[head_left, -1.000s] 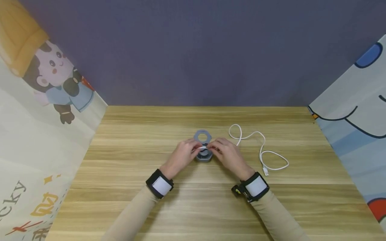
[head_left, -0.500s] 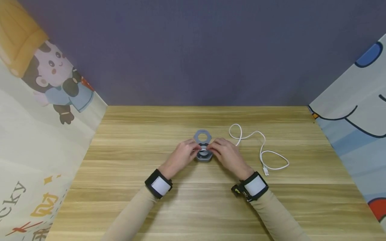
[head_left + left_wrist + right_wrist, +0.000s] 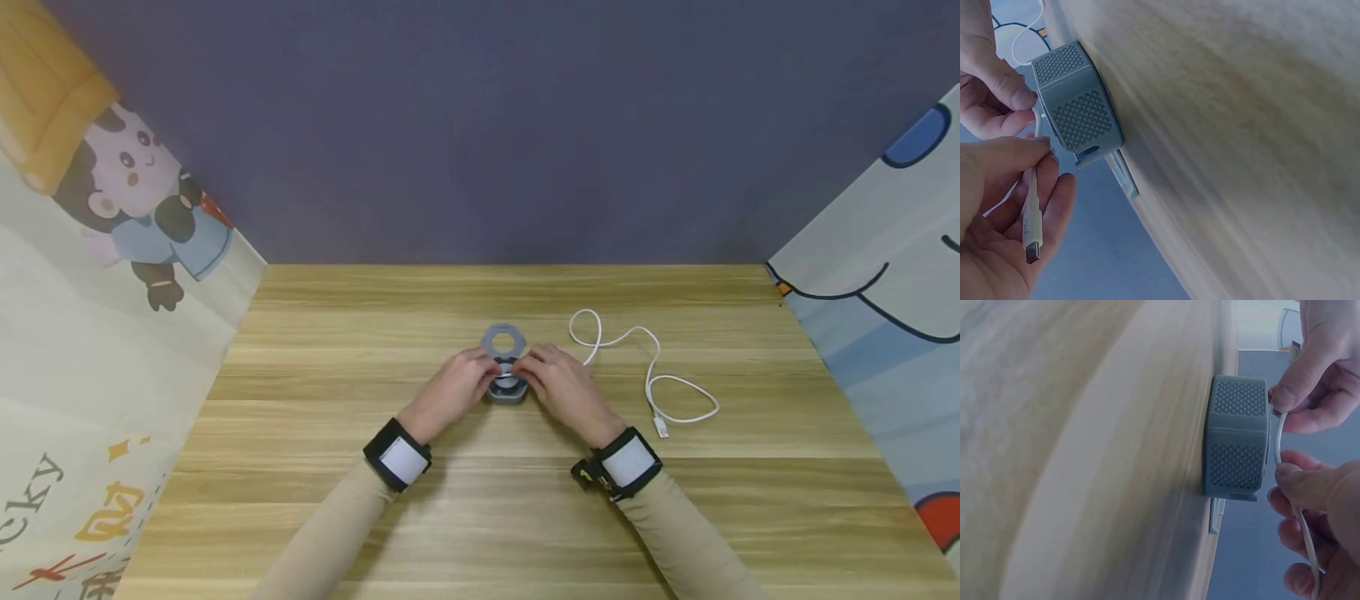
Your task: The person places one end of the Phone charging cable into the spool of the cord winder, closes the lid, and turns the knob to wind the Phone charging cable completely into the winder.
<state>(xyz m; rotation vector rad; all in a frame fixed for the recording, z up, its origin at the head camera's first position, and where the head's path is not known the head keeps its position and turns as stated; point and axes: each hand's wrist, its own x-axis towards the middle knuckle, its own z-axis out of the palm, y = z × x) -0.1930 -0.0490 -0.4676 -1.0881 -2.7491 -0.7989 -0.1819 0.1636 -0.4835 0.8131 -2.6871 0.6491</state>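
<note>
My left hand and right hand pinch a white charging cable between thumb and fingers. A short, slightly bowed length runs between them over a grey hexagonal case with textured sides. In the left wrist view, the small metal-tipped plug lies along my left fingers, beyond the pinch. The case stands on the table, its lid with a round hole folded open behind it. Inside, a pale round core shows, partly covered by the cable and fingertips. From my right hand the cable trails off across the table.
Loose cable loops lie on the right, ending in a USB plug. The wooden table meets a dark blue-grey wall at its far edge. Printed cartoon sheets line both sides. Each wrist carries a black strap.
The cable stretch between my hands has come slightly nearer and lower over the case. My right hand has shifted a little to the left. The case and loose loops have stayed put.
</note>
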